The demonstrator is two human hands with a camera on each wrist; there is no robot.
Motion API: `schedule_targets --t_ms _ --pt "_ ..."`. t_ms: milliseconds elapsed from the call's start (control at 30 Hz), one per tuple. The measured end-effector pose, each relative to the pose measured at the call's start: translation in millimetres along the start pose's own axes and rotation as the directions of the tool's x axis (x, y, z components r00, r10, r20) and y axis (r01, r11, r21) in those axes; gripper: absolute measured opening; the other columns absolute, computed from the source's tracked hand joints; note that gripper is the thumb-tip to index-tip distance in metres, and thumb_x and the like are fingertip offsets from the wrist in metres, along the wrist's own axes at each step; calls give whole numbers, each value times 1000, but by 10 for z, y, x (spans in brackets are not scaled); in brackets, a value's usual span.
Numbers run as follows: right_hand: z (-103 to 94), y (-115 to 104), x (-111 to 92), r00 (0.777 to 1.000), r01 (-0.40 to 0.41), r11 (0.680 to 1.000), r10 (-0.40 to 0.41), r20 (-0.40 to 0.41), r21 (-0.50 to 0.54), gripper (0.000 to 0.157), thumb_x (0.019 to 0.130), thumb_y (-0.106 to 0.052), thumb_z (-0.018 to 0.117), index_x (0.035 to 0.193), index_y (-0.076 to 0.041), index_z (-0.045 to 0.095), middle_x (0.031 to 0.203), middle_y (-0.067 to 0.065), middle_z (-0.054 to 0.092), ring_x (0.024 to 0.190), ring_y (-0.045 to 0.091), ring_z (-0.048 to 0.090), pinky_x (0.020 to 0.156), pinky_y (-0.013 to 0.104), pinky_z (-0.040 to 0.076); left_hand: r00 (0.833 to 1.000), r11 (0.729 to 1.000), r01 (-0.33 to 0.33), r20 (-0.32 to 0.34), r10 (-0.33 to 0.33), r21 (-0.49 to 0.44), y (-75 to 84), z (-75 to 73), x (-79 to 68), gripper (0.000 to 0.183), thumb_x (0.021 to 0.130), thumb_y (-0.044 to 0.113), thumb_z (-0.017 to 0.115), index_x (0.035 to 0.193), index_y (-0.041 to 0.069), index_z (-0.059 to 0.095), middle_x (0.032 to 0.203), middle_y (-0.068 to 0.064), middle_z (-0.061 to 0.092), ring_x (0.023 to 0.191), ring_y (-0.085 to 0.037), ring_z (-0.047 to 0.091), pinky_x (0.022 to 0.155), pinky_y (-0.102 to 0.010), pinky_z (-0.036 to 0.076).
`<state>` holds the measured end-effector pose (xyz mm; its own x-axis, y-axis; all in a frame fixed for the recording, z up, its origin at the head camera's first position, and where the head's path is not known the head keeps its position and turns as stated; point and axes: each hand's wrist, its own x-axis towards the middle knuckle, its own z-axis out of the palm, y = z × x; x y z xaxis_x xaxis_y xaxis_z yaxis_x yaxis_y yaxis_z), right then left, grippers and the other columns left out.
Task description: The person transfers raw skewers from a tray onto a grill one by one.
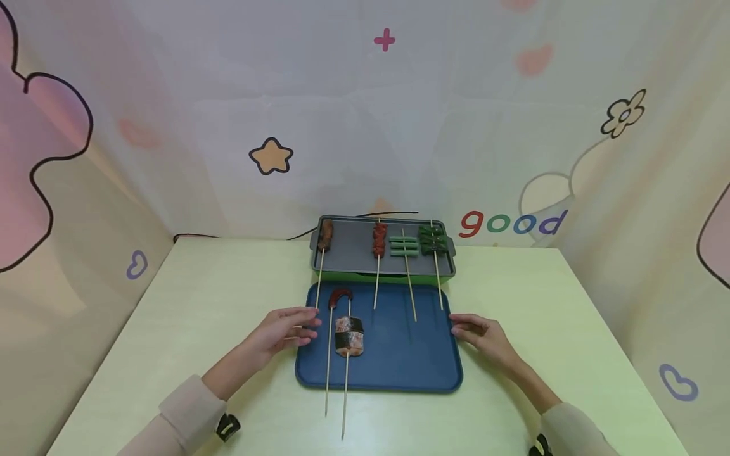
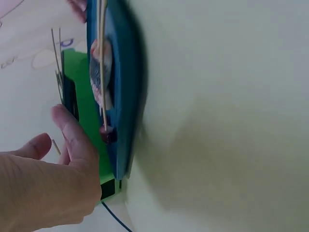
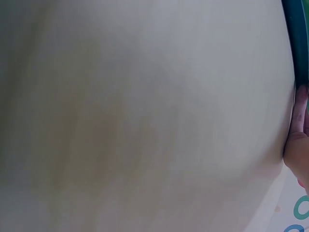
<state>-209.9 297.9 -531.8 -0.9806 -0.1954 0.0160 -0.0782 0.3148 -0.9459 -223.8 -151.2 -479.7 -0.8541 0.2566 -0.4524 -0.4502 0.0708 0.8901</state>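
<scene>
Here, left hand [image 1: 285,329]: fingers spread, seemingly empty.
Right hand [image 1: 481,337]: straight fingers touch the blue tray [image 1: 410,361], perhaps steadying it.
Curved red skewer [image 1: 339,294], banded skewer [image 1: 349,343]: on tray, right of left hand, sticks nearward, presumably for easy gripping.

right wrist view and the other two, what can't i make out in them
Right wrist: most of the tray, cut off by the right edge.
Left wrist: part of the grill, hidden behind the tray.
Head: the nearest stick, its middle covered by the striped food.
</scene>
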Motion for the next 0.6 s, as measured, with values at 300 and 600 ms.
schedule_targets --t_ms 300,600 --pt "33 11 -17 1000 26 1000 -26 14 -2 40 97 -8 69 130 14 61 106 6 76 91 -3 69 81 16 59 978 994 6 207 -29 111 -384 -73 -444 47 101 27 66 137 -3 61 101 1 78 81 -9 75 72 -21 61" --pt "-1 -24 11 999 -23 1000 23 24 8 41 96 -7 70 132 12 61 107 10 75 91 -4 68 82 14 58 952 988 14 300 -61 154 -541 35 -616 50 100 18 64 142 -7 53 113 -11 77 87 -14 77 72 -26 63"
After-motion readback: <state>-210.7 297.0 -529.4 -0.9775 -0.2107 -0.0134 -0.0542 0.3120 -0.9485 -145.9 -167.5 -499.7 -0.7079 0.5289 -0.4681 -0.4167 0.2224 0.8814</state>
